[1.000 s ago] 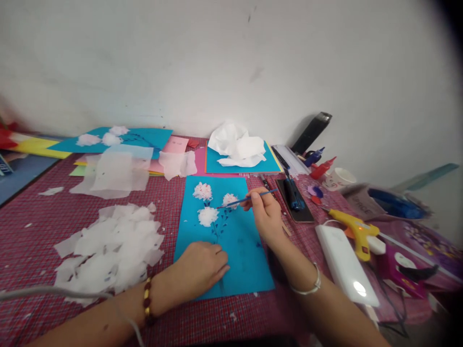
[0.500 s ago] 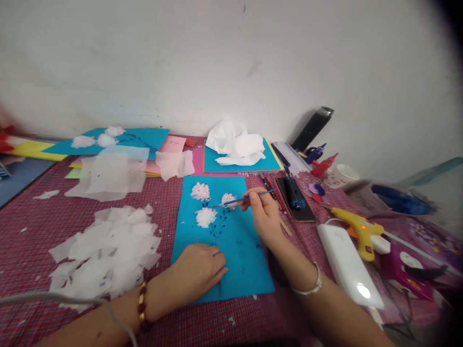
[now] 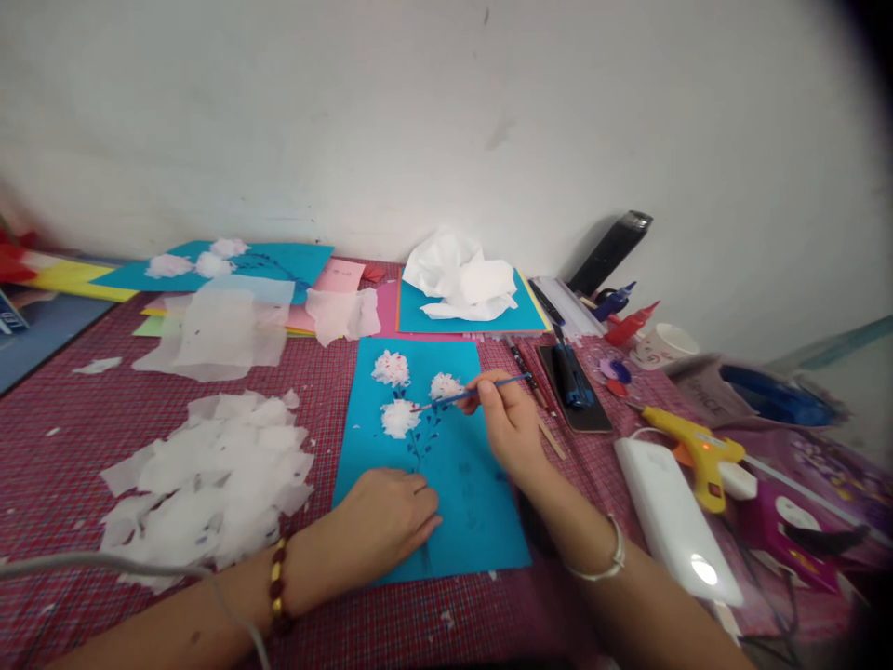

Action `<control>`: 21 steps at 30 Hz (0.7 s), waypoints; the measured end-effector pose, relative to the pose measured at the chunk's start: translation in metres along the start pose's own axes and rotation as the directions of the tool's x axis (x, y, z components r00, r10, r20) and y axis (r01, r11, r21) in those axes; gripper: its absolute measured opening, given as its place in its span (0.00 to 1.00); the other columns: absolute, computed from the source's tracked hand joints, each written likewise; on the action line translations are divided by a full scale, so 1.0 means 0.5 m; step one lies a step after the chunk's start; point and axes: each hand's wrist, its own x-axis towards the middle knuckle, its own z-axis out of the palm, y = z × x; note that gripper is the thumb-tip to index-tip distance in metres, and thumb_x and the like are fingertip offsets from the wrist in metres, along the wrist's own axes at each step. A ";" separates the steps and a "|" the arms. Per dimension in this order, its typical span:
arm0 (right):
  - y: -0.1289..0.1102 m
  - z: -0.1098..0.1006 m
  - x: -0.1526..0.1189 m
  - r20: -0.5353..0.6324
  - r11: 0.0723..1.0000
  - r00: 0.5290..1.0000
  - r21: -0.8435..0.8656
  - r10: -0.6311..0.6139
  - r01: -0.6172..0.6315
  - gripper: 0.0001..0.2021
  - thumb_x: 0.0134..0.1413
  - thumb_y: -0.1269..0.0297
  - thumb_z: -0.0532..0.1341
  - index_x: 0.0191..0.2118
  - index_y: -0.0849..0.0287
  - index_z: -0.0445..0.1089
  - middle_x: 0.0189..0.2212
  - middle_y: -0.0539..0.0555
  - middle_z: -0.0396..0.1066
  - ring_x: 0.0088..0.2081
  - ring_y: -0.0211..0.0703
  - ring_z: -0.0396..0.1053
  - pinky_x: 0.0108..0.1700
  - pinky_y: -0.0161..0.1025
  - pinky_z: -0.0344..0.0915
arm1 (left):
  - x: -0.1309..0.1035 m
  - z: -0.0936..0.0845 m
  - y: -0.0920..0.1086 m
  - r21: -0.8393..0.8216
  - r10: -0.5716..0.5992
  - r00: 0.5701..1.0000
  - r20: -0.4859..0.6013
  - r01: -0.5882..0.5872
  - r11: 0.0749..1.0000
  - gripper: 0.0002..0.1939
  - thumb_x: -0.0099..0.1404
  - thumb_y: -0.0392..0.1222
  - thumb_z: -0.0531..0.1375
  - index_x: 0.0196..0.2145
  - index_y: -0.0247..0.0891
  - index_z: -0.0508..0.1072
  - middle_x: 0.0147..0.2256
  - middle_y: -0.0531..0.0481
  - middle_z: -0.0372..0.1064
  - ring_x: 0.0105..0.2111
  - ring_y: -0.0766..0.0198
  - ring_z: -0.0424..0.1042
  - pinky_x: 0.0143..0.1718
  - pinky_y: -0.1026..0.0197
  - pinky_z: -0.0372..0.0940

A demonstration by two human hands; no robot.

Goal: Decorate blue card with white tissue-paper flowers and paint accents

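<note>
A thin blue paintbrush (image 3: 453,398) is pinched in my right hand (image 3: 508,421). Its reddish tip meets the right edge of the lower white tissue-paper flower (image 3: 399,421). Two more fluffy flowers lie close by: the upper one (image 3: 392,368) has red specks, and the right one (image 3: 445,387) sits just behind the brush. All are on a blue sheet (image 3: 481,540) with dark blue painted stems and leaves. My left hand (image 3: 394,512) lies palm down on the sheet's lower left part, fingers flat, holding nothing; it covers part of the stems.
Tissue pieces (image 3: 216,475) are heaped at left. A second blue sheet with flowers (image 3: 279,263) lies behind. Crumpled tissue (image 3: 460,279) tops stacked paper. Rightward are a phone (image 3: 593,414), paint dabs (image 3: 615,372), a red paint bottle (image 3: 632,324), paper cup (image 3: 666,346), yellow glue gun (image 3: 687,442) and white power bank (image 3: 673,516).
My right hand has lowered slightly, bringing the brush tip down onto the lower flower's edge. My left hand stays in place on the sheet. The view has shifted a little.
</note>
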 end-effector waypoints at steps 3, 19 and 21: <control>0.001 0.000 -0.001 0.024 1.000 1.000 -0.013 0.001 -0.001 0.13 0.65 0.54 0.54 0.35 0.56 0.69 0.26 0.51 0.75 0.27 0.40 0.74 0.32 0.38 0.70 | 0.001 0.001 0.000 -0.001 0.008 1.000 -0.010 -0.008 1.000 0.14 0.72 0.42 0.53 0.30 0.37 0.70 0.28 0.49 0.72 0.26 0.62 0.70 0.28 0.60 0.61; -0.017 0.004 -0.016 0.047 0.995 0.994 -0.015 -0.095 0.095 0.12 0.65 0.55 0.53 0.36 0.54 0.70 0.28 0.51 0.75 0.28 0.41 0.75 0.32 0.39 0.71 | 0.001 0.001 0.000 0.011 0.011 1.000 -0.007 -0.011 1.000 0.13 0.71 0.42 0.53 0.30 0.37 0.70 0.28 0.50 0.71 0.27 0.63 0.69 0.28 0.61 0.61; -0.018 0.003 -0.016 0.088 0.994 0.992 -0.041 -0.094 0.098 0.12 0.65 0.56 0.53 0.36 0.54 0.70 0.27 0.51 0.75 0.29 0.41 0.75 0.33 0.39 0.71 | 0.002 0.001 0.000 0.012 0.008 1.000 -0.006 -0.008 1.000 0.13 0.71 0.42 0.54 0.30 0.37 0.71 0.28 0.50 0.71 0.27 0.63 0.70 0.28 0.60 0.61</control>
